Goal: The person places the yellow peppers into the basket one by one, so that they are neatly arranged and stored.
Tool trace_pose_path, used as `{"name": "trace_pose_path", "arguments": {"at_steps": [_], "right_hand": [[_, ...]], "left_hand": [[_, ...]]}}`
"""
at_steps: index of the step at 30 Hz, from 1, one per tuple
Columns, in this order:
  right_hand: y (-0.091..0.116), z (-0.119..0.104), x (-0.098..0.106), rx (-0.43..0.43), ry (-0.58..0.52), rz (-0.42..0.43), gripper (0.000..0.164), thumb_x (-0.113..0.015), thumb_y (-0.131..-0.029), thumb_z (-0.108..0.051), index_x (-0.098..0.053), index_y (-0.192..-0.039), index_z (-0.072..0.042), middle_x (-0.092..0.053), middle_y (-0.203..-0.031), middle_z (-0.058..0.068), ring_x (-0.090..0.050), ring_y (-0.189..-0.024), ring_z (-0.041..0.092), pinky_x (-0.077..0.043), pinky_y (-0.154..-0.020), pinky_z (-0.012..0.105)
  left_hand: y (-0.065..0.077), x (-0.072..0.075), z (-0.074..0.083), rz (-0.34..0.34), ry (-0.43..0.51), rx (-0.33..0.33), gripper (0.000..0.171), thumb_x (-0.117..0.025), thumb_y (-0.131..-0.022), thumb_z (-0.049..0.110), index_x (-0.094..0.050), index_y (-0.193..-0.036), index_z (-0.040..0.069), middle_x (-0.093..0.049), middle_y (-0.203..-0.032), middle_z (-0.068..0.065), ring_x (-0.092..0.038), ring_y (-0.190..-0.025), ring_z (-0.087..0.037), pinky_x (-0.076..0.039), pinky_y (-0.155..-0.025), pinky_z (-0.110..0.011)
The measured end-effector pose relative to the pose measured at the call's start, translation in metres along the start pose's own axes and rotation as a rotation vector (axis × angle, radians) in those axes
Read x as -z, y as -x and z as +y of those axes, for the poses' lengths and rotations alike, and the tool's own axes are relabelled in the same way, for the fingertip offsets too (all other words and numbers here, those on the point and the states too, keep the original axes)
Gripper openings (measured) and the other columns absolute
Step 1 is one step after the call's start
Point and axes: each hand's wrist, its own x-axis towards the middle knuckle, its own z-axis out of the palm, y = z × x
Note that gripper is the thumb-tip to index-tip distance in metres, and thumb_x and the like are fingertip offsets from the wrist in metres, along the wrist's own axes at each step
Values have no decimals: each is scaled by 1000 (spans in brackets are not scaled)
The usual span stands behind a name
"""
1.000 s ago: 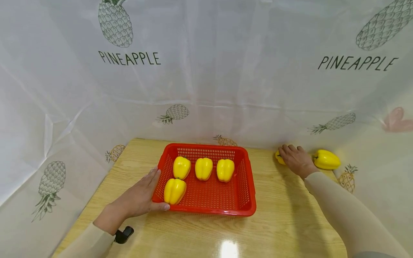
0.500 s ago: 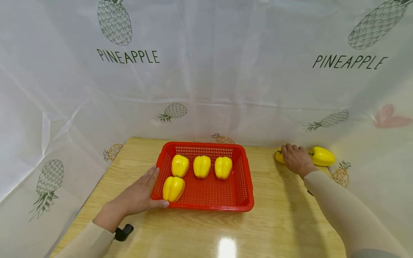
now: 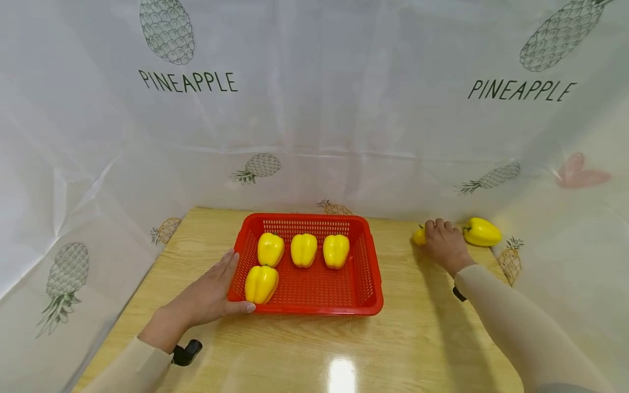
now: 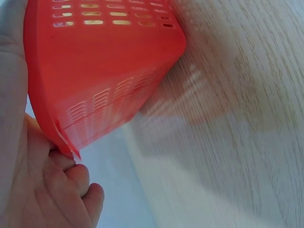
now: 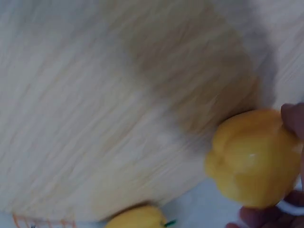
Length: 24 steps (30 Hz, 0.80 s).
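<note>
In the head view, my left hand (image 3: 203, 292) holds a corner of the red perforated plastic basket (image 3: 314, 310), thumb on the front rim and fingers along the left side. The left wrist view shows those fingertips against the rim of the basket (image 4: 104, 57). At the back right, my right hand (image 3: 446, 245) grips a yellow bell pepper (image 3: 419, 235), partly hidden by the fingers. From the right wrist, this pepper (image 5: 256, 156) appears with fingertips on its right side. Another yellow bell pepper (image 3: 482, 232) lies just right of that hand.
Several yellow bell peppers stand in the basket: a back row including the middle pepper (image 3: 303, 250), and one front-left pepper (image 3: 261, 284). A pineapple-print sheet (image 3: 334, 120) borders the wooden table (image 3: 275, 349) behind and at both sides.
The view has shifted slightly, moving the whole scene a little up and left. My right hand keeps hold of the pepper at the back right; the left stays at the basket.
</note>
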Motion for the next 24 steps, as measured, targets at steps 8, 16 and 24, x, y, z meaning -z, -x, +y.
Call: {"name": "trace_pose_path", "arguments": {"at_steps": [8,16,24], "right_hand": [[20,-42,12,-212,-74,-41,69,-70,-97,-53,-44,-100,11,-44,-81,23,-52,-68,38,-53,-52,49],[23,-59,18,-319,-119,-93,76,-67,-96,-62,-40,-93,9,-43,-79,24,-53,-68,40,-53,-56,52],[28,-39,38,-241,-135,-114,81,-58,-99,-70,-46,-101,11,-53,-91,28,-59,-79,45,-52,-77,66]], "left_hand": [[1,0,2,23,13,-18,133,-60,-84,87,-15,-165,-9,-12,-174,-29,-27,-155,-53,-35,-121,-65],[1,1,1,24,17,-12,135,-56,-82,90,-15,-165,-9,-13,-174,-29,-28,-155,-53,-35,-122,-65],[1,1,2,17,23,-10,135,-59,-83,88,-14,-165,-9,-11,-174,-28,-26,-156,-53,-33,-122,-65]]}}
